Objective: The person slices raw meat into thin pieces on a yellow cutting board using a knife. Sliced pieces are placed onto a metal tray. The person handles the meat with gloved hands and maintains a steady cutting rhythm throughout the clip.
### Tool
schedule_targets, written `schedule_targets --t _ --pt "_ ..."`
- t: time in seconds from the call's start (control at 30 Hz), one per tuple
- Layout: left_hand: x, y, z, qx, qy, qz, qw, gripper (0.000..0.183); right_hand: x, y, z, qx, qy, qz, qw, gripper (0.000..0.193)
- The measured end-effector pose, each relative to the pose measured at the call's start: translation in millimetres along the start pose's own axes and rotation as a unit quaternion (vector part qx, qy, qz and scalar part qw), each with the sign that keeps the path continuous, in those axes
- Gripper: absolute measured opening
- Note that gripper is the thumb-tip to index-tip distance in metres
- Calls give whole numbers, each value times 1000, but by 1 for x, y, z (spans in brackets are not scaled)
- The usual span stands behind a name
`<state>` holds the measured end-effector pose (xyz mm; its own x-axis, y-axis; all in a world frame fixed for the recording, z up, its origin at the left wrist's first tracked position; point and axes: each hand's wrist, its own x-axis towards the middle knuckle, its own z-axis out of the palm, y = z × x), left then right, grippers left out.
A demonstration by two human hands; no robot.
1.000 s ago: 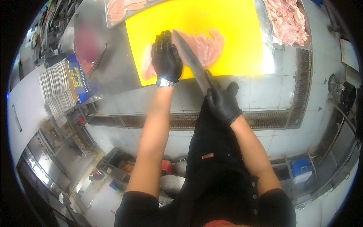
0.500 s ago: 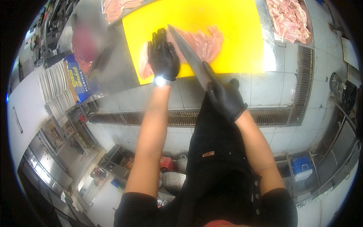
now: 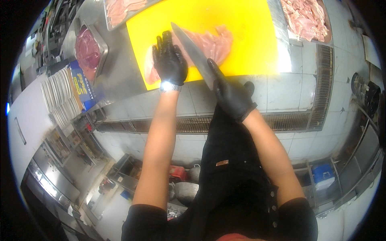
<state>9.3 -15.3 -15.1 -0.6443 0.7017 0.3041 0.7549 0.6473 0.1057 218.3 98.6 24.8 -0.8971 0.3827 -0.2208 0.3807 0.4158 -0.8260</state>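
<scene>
A piece of raw pale pink meat [image 3: 213, 43], probably chicken, lies across the yellow cutting board [image 3: 249, 24]. My left hand [image 3: 170, 60], in a black glove, rests flat on the meat's left part with the fingers stretched forward. Gripped by its handle in my black-gloved right hand [image 3: 233, 96] is a large kitchen knife [image 3: 194, 52]. Its blade slants up and left over the meat, just right of my left fingers, and the tip reaches past the meat's far edge. My fingers hide the handle.
A metal tray of dark red meat [image 3: 87, 50] sits at the left, near a blue foil box [image 3: 82, 86] and stacked white plates [image 3: 60, 94]. Sliced meat fills a tray [image 3: 122, 9] at the far left; another tray of raw pieces [image 3: 305, 20] stands at the far right.
Both hands and the knife have shifted slightly left. The knife tip has moved left and a little farther away. My left hand stays flat on the meat.
</scene>
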Motion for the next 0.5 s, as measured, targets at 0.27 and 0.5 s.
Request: schedule_targets --t 0.27,0.5 --pt "0 1 -1 -5 -7 3 1000 48 -16 8 13 14 27 -3 1000 68" --pt "-1 1 3 -14 6 3 1000 47 -33 11 15 65 -54 75 994 66"
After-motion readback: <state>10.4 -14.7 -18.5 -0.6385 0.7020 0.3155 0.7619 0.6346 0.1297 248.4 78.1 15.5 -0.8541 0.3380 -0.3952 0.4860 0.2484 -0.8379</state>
